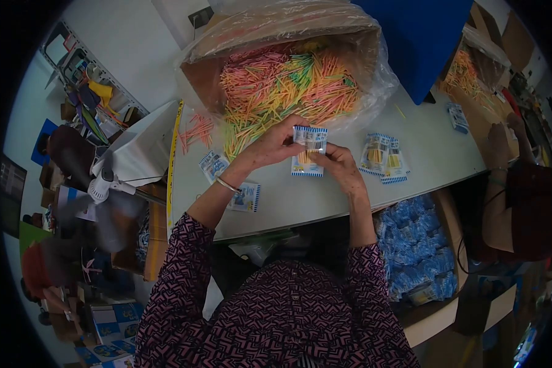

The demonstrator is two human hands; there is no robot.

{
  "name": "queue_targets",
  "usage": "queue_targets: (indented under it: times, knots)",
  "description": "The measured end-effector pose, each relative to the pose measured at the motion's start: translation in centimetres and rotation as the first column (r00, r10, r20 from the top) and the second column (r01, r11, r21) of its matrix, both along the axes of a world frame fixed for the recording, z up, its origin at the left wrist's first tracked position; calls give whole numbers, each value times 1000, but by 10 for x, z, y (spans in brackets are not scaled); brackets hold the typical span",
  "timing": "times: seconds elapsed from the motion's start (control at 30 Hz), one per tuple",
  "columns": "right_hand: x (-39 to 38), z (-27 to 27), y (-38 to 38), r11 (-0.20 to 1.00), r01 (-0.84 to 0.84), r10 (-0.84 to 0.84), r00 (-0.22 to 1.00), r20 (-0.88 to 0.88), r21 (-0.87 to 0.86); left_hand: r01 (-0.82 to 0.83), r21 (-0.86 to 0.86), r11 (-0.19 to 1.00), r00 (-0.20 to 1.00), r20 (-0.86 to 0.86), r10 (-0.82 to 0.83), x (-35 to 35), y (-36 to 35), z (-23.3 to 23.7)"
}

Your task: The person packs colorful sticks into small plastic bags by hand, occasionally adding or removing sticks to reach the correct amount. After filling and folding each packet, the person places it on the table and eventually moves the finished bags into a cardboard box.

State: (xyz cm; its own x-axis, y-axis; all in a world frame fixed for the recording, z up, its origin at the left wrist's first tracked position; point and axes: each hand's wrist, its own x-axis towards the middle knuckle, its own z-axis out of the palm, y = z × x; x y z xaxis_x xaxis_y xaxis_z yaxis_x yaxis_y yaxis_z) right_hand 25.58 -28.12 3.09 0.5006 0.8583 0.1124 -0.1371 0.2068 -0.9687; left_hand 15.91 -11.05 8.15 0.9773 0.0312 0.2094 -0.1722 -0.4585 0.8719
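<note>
Between my two hands is a small clear packet (310,141) with blue-and-white edges and a few yellowish sticks inside. My left hand (276,142) pinches its left side, and my right hand (340,164) grips its lower right side. Behind them, a plastic-lined carton (202,80) lies open toward me, full of pink, yellow, orange and green sticks (288,83). Left of my hands, similar packets (246,197) rest on the table, partly behind my left forearm. To the right lie filled packets (374,153) that overlap.
Loose pink sticks (196,132) lie on the table (288,211) left of the carton. Below its right edge stands a box of blue packets (417,245). A fan (101,187) is at left. A co-worker's arms (498,165) are at right, near another packet (457,118).
</note>
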Motion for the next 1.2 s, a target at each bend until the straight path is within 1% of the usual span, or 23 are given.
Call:
queue_targets:
  times: [0.07, 0.13, 0.17, 0.27, 0.33, 0.47, 0.53, 0.67, 0.73, 0.77, 0.83, 0.87, 0.93, 0.97, 1.03, 1.07, 1.13, 1.17, 1.2]
  knots:
    - [-1, 2, -1, 1000, 5, -5, 1000, 0, 4, 6, -5, 1000, 1000, 9, -5, 1, 0, -1]
    - [-1, 3, -2, 999, -23, 24, 999, 33, -30, -4, 7, 1000, 999, -54, 4, 0, 1, 1]
    - [-1, 3, -2, 999, -23, 24, 999, 33, -30, -4, 7, 1000, 999, -54, 4, 0, 1, 1]
    - [-1, 1, -2, 1000, -10, 10, 1000, 26, -7, 20, -41, 999, 999, -40, -22, 0, -2, 4]
    - [-1, 1, -3, 1000, -6, 8, 999, 47, -25, 11, -122, 992, 994, -107, -24, 0, -2, 6]
    - [0, 3, -6, 1000, -14, 14, 999, 38, -25, 44, -134, 990, 993, -107, -59, 1, -2, 7]
    - [3, 2, -7, 999, -17, 19, 997, 79, -29, 81, -265, 961, 982, -146, -123, 1, -2, 9]
    - [2, 4, -8, 999, -15, 17, 998, 58, -29, 54, -232, 971, 988, -128, -86, 4, -7, 17]
    - [0, 6, -10, 999, -33, 32, 999, -23, -34, 62, -139, 988, 994, -86, -74, 4, -8, 19]
    - [0, 6, -10, 999, -30, 29, 999, -23, -32, 65, -137, 988, 993, -87, -77, 6, -8, 17]
    - [-3, 5, -9, 1000, -18, 19, 999, 39, -17, 21, -103, 994, 999, -24, -24, 8, -6, 9]
    - [-3, 3, -9, 1000, -19, 20, 999, 36, -17, 20, -103, 994, 999, -26, -23, 8, -6, 7]
    - [-3, 0, -9, 998, 4, 2, 996, 92, -60, -52, 78, 996, 991, 125, 42, 8, -7, 4]
    - [-5, 1, -10, 998, 4, 2, 996, 92, -60, -52, 78, 996, 991, 125, 42, 8, -7, 2]
    - [-8, 5, -12, 998, 21, -21, 1000, -14, -59, -47, 1, 999, 985, 164, 47, 9, -10, -1]
    - [-8, 3, -13, 998, 22, -23, 1000, -14, -60, -46, 1, 999, 986, 164, 45, 8, -12, 0]
    - [-7, -1, -12, 998, 42, -43, 999, -28, -53, -41, 15, 999, 993, 108, 40, 7, -14, 2]
    - [-5, -1, -14, 998, 42, -44, 999, -26, -53, -41, 15, 999, 993, 110, 39, 7, -13, 1]
    - [-3, -2, -16, 998, 47, -47, 999, -9, -49, -11, -61, 998, 999, 45, 13, 7, -10, -1]
